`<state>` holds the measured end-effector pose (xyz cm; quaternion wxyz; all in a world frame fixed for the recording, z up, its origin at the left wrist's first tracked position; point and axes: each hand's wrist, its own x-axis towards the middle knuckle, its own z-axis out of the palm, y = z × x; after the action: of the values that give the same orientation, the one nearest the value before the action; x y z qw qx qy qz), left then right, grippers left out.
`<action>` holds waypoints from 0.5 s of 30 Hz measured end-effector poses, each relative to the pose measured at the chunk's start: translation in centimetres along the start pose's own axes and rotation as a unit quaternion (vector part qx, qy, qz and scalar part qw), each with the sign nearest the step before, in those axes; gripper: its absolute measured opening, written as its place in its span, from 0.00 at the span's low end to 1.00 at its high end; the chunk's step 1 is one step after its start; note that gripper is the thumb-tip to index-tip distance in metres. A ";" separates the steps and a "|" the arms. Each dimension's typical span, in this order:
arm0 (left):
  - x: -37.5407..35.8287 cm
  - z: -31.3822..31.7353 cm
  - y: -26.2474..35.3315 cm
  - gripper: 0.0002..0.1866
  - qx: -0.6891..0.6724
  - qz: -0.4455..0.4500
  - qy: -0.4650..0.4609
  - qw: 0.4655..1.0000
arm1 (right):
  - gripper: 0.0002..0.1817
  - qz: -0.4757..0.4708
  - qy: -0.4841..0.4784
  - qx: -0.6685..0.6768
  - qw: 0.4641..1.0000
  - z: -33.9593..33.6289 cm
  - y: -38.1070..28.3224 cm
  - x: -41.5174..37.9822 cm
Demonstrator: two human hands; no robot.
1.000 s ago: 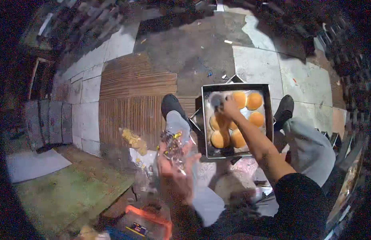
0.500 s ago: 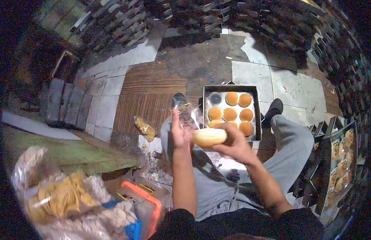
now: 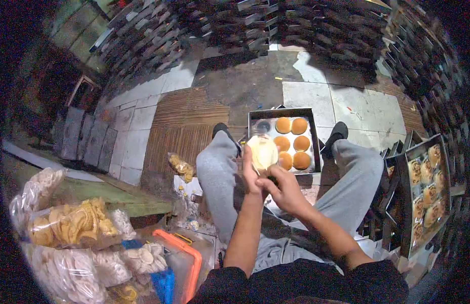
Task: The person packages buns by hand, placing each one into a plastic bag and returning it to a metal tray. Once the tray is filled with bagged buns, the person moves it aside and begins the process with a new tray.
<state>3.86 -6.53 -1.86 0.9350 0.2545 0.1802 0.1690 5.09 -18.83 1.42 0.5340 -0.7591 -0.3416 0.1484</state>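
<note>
Both hands meet in front of the body, over the near left part of a dark tray [image 3: 316,133] on the floor. A pale bun [image 3: 263,152] is in my left hand [image 3: 250,169], with clear plastic seemingly around it. My right hand [image 3: 285,186] is closed at the lower end of the bun, its fingers pinched on what looks like the plastic. In the tray, several round golden buns [image 3: 299,126] lie in rows, and the held bun hides part of its left side.
Bags of yellow and whitish pieces [image 3: 75,223] lie at the lower left, beside an orange-edged box [image 3: 197,263]. A small bag [image 3: 181,167] is on the floor. At the right stands a tray of wrapped swirled buns [image 3: 416,200]. Stacked dark trays surround the floor.
The held bun has turned more upright and now sits in my left hand within plastic. My right hand has moved down to the bun's lower end. The view has shifted slightly.
</note>
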 end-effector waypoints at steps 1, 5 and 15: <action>0.9 -1.4 -0.6 0.29 0.021 0.007 0.000 1.000 | 0.10 -0.018 0.009 0.048 0.999 -0.4 -0.4 0.0; 1.8 -2.6 3.7 0.33 -0.072 0.020 -0.024 0.997 | 0.10 -0.052 -0.550 0.261 0.791 -4.5 -0.6 0.5; -9.5 -8.1 9.5 0.31 0.436 -0.059 0.155 0.884 | 0.06 -0.081 0.021 0.156 0.984 3.6 1.7 4.5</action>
<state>-10.00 0.69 -0.93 0.6978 0.5960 0.3934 0.0552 6.87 -13.58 -0.90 0.6634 -0.6389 -0.3634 0.1401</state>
